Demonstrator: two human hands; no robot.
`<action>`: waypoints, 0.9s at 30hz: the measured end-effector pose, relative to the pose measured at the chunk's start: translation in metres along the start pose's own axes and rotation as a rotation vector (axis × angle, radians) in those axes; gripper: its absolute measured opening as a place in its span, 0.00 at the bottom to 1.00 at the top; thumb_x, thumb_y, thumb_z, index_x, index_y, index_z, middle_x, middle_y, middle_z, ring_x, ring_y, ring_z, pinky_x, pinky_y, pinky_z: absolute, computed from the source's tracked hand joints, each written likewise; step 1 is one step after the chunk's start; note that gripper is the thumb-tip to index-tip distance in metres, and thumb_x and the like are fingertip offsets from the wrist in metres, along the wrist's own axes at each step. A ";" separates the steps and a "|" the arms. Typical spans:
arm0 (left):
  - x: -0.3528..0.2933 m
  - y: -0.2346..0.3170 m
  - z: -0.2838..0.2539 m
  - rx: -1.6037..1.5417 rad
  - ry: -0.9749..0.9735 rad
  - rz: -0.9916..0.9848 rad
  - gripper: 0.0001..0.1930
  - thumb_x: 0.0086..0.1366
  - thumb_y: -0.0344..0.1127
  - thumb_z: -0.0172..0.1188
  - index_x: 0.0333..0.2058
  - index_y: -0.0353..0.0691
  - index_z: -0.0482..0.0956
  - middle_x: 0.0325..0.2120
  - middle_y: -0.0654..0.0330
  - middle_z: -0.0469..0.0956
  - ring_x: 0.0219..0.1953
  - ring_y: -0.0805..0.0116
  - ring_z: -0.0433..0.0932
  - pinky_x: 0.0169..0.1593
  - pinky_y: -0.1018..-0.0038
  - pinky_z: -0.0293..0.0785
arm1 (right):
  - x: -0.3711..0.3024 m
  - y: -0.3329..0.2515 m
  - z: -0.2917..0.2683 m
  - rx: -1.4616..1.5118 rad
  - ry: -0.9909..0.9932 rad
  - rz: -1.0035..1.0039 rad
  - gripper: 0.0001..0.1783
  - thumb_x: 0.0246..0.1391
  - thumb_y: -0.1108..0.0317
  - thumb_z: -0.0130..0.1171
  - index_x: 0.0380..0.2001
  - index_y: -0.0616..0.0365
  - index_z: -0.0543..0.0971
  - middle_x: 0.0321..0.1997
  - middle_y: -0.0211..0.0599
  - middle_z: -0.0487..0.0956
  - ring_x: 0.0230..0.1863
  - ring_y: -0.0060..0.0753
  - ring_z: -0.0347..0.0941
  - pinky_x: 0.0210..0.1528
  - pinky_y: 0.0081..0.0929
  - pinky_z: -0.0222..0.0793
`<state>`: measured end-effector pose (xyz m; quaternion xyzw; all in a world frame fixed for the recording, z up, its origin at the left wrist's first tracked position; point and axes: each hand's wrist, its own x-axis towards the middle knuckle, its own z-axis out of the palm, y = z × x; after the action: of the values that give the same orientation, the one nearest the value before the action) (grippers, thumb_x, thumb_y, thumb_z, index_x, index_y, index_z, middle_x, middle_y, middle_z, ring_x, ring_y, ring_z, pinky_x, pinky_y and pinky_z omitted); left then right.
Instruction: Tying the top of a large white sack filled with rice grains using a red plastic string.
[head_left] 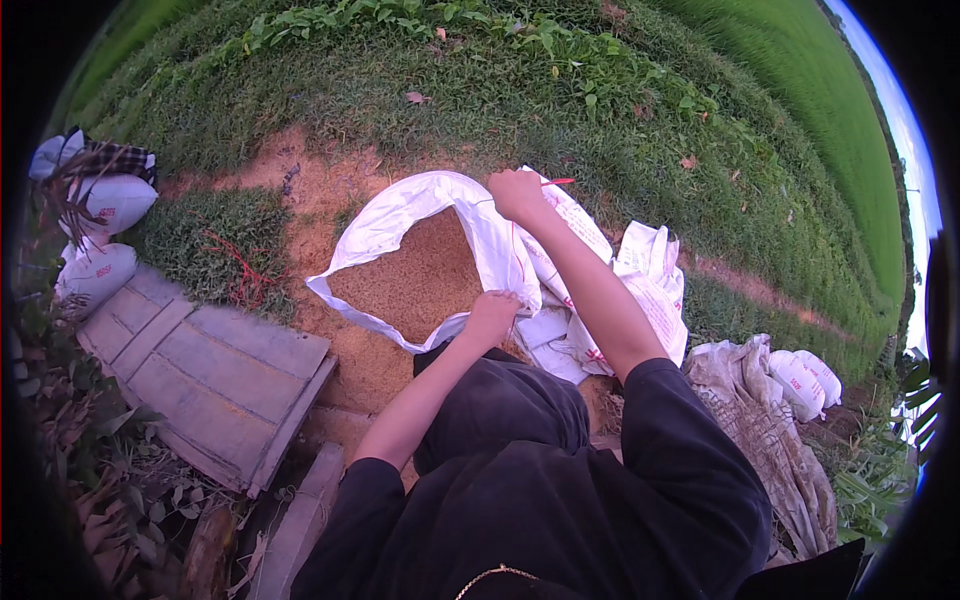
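Observation:
A wide-mouthed white sack [382, 215] stands before me, its rim folded outward. Loose golden-brown grain or husk [420, 275] fills it. My left hand [492, 318] is closed on the rim at the near right side. At the far right of the mouth, my right hand [518, 195] forms a fist at the sack's edge; its fingertips are hidden. A thin red strip [560, 181] pokes out beside that fist, and I cannot tell whether it is held.
Folded white sacks [650, 285] lie to the right, near a dirty crumpled sheet [755, 430] and a tied white sack [805, 385]. Wooden boards [215, 365] lie at left, with filled white sacks [112, 205] beyond. Red string [240, 265] rests on grass.

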<state>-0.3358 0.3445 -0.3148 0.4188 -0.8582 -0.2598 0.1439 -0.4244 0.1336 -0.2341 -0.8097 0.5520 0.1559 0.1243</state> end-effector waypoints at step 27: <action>0.151 -0.032 -0.078 0.111 -0.352 -0.512 0.27 0.57 0.60 0.60 0.35 0.38 0.83 0.32 0.47 0.83 0.38 0.50 0.83 0.41 0.59 0.77 | -0.197 -0.050 0.194 1.867 0.023 0.779 0.26 0.56 0.61 0.60 0.53 0.66 0.72 0.48 0.42 0.78 0.47 0.29 0.74 0.50 0.27 0.68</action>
<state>-0.3712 0.1830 -0.2641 0.5770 -0.7494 -0.3089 -0.0999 -0.4671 0.3926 -0.3340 -0.1538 0.6803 -0.3163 0.6431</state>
